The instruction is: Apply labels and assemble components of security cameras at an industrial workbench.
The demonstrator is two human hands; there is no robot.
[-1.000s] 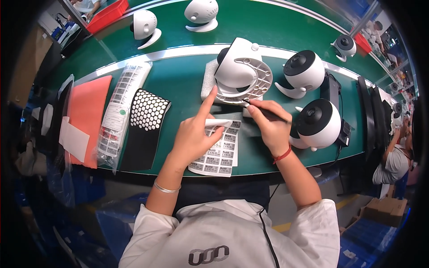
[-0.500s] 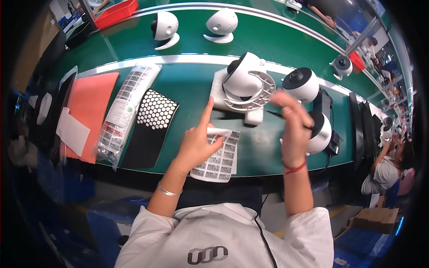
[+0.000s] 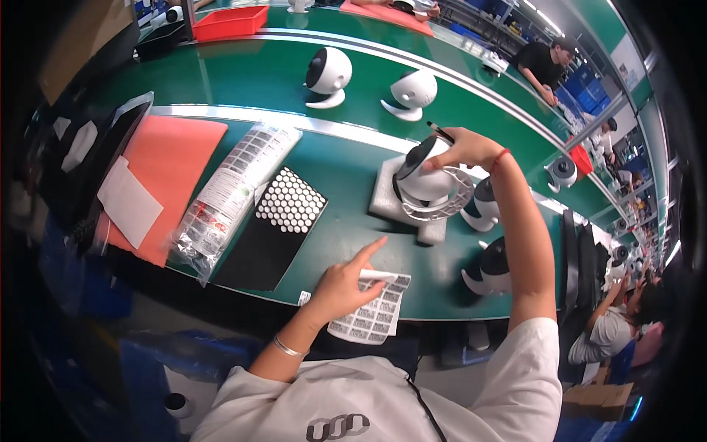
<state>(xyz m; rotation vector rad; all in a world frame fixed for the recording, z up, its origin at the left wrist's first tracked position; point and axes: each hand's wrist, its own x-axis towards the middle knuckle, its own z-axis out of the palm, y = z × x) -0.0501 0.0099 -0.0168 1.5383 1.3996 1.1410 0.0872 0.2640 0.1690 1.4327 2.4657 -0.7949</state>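
My left hand (image 3: 340,295) pinches a sheet of printed labels (image 3: 372,318) at the table's front edge. Its index finger points forward, and the sheet's top is folded back. My right hand (image 3: 473,150) reaches over a round white camera (image 3: 426,184) with a black face, gripping the top of its ball-shaped head. The camera leans on a white foam block (image 3: 386,186), its open ribbed base ring (image 3: 462,197) turned toward my right. A thin dark stick (image 3: 440,131), perhaps a pen, sticks out beyond my right fingers; how it is held is partly hidden.
To the left lie a black sheet with white round dots (image 3: 254,254), a plastic-wrapped label pack (image 3: 228,199) and an orange mat (image 3: 180,158). White cameras stand right of the foam, partly behind my arm. Two more cameras (image 3: 329,72) stand on the green belt. Co-workers sit beyond.
My right hand has moved left and forward onto the camera on the foam. The left hand keeps the label sheet. The whole view has shifted, with more of the far side showing.
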